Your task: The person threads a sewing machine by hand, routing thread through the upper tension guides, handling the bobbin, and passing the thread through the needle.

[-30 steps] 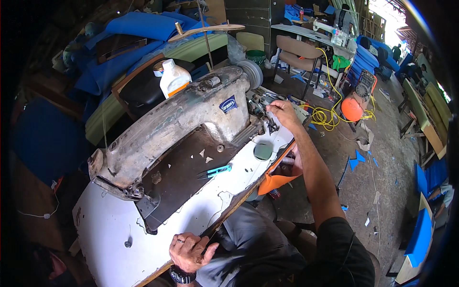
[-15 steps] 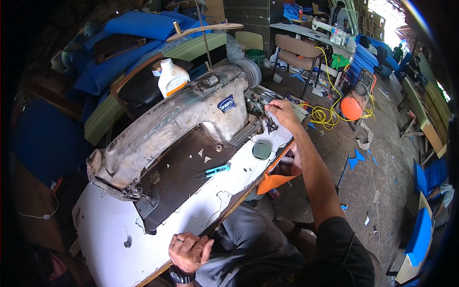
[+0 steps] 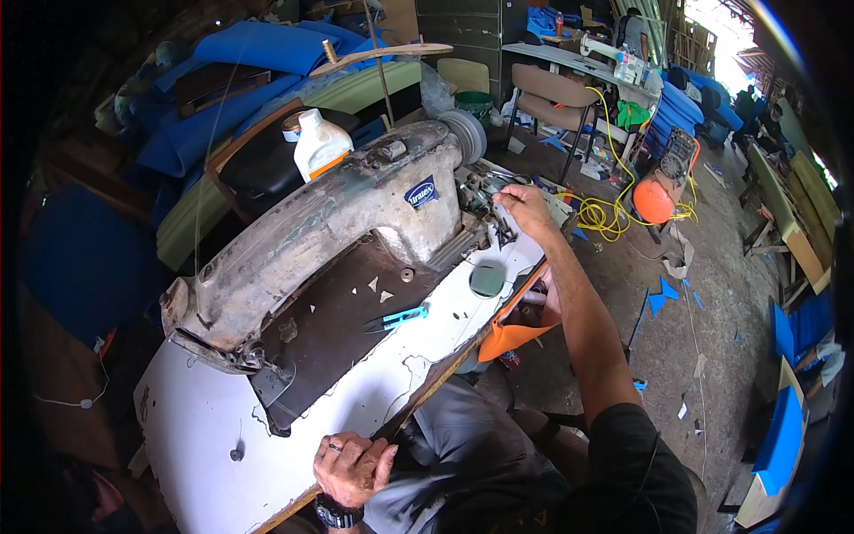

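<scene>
A worn grey sewing machine (image 3: pixel 329 218) stands on a white tabletop (image 3: pixel 200 418) with a dark inset bed. My right hand (image 3: pixel 525 210) reaches to the machine's wheel end, fingers pinched together over a cluster of small metal parts (image 3: pixel 498 222); what they hold, if anything, is hidden. At the table's near edge, my left hand (image 3: pixel 351 467) rests with curled fingers and nothing visible in it. Blue thread snips (image 3: pixel 405 318) lie on the bed beside small white scraps and a metal bobbin (image 3: pixel 406 275). A round green object (image 3: pixel 487 281) sits nearer my right forearm.
Behind the machine are a white bottle (image 3: pixel 320 147) and blue sheet material (image 3: pixel 267 44). An orange-lined pouch (image 3: pixel 516 336) hangs at the table's near edge. Farther right are a brown chair (image 3: pixel 551 93), a yellow cord (image 3: pixel 605 214) and an orange ball-like object (image 3: pixel 656 201).
Both my hands stay where they were, and so does the machine. A thin thread now shows rising above the machine's left end. People far in the background have shifted slightly.
</scene>
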